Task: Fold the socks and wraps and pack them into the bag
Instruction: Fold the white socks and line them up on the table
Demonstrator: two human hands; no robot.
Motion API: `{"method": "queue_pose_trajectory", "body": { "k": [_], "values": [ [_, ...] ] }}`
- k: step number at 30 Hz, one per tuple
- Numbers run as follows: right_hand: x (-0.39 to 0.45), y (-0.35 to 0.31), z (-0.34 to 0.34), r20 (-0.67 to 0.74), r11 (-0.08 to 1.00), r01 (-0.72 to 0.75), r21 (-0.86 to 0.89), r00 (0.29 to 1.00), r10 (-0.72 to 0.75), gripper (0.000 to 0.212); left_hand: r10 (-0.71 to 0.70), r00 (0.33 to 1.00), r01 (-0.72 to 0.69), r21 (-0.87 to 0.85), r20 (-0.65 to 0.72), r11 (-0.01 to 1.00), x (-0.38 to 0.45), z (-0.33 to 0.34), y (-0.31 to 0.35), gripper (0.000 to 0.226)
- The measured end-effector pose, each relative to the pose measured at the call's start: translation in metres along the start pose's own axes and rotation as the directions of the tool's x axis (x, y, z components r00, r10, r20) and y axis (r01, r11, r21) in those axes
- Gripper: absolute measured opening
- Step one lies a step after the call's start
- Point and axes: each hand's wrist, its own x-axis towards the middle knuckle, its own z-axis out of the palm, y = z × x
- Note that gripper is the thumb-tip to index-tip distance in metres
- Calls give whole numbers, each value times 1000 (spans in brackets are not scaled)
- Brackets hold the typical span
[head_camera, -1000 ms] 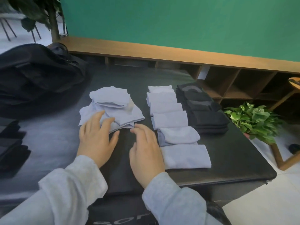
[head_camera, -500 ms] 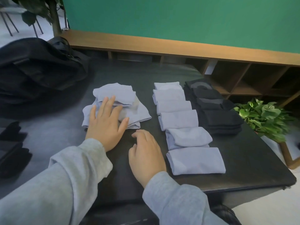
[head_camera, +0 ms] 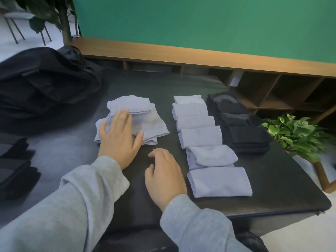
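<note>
A loose pile of pale lilac socks [head_camera: 145,120] lies in the middle of the dark table [head_camera: 283,188]. My left hand [head_camera: 120,137] rests flat on the pile's near left part, fingers spread. My right hand [head_camera: 164,176] sits on the bare table just below the pile, fingers loosely curled, holding nothing. To the right runs a row of several folded lilac socks [head_camera: 201,137]. Beside that row is a stack of folded black socks [head_camera: 241,124]. A black bag [head_camera: 41,88] lies at the far left of the table.
More black folded items [head_camera: 14,164] lie at the left edge. A potted green plant [head_camera: 298,133] stands off the table's right side. A wooden shelf unit [head_camera: 272,95] and a green wall are behind the table.
My left hand has slid forward from the pile's near edge onto the lilac socks. My right hand has stayed on the table. The view has shifted closer.
</note>
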Motion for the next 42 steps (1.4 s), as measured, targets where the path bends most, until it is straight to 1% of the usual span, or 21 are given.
{"method": "queue_pose_trajectory", "body": {
  "k": [3,7,10,13,16,20,23,25,28,29,30,31,33,37,38,40,42],
  "values": [
    [-1,-1,1,-51,999,-14,46,999,16,37,84,992,-85,-5,-88,996,-8,-6,3,63],
    [-2,2,1,-129,991,-12,130,991,29,55,195,968,-203,-39,-161,978,-30,-17,5,53],
    [-2,3,0,-145,979,-20,201,988,50,66,234,959,-247,-63,-161,967,-48,-26,4,46],
    [-3,4,-2,-127,979,-18,205,991,45,69,294,947,-308,-100,-132,946,-63,-33,2,41],
    [-5,4,-3,-127,988,10,154,992,10,65,349,932,-360,-135,-98,923,-74,-37,1,38],
    [-6,8,0,-120,997,22,73,993,-13,38,361,927,-373,-173,-96,911,-85,-42,0,34],
    [-8,12,2,-117,1000,15,4,993,-15,26,313,944,-330,-234,-105,915,-92,-44,0,27],
    [-12,12,1,-121,1000,14,-14,993,-16,25,217,972,-234,-276,-94,932,-95,-45,0,25],
    [-17,8,-3,-101,1000,5,24,995,-3,24,67,997,-71,-311,-23,948,-98,-44,-3,44],
    [-19,6,-5,-79,999,-12,34,997,14,23,38,999,-34,-313,7,949,-99,-44,-4,45],
    [-21,5,-7,-59,999,-25,43,998,27,21,21,999,-11,-311,29,951,-100,-45,-5,40],
    [-22,4,-8,-46,998,-35,49,998,37,19,16,999,-1,-314,47,949,-100,-46,-5,34],
    [-25,3,-10,-31,998,-51,47,998,53,15,50,997,-28,-348,56,937,-102,-46,-5,26],
    [-29,3,-12,-27,998,-46,44,999,47,12,73,995,-37,-412,72,910,-106,-49,-5,17],
    [-30,2,-12,-24,998,-46,43,999,47,11,73,995,-36,-428,70,903,-106,-49,-6,18],
    [-32,2,-13,-20,998,-46,38,999,46,9,59,995,-16,-453,82,892,-105,-51,-5,21],
    [-35,2,-13,-19,998,-44,36,999,45,9,15,993,40,-466,114,884,-105,-53,-3,11]
  ]
}}
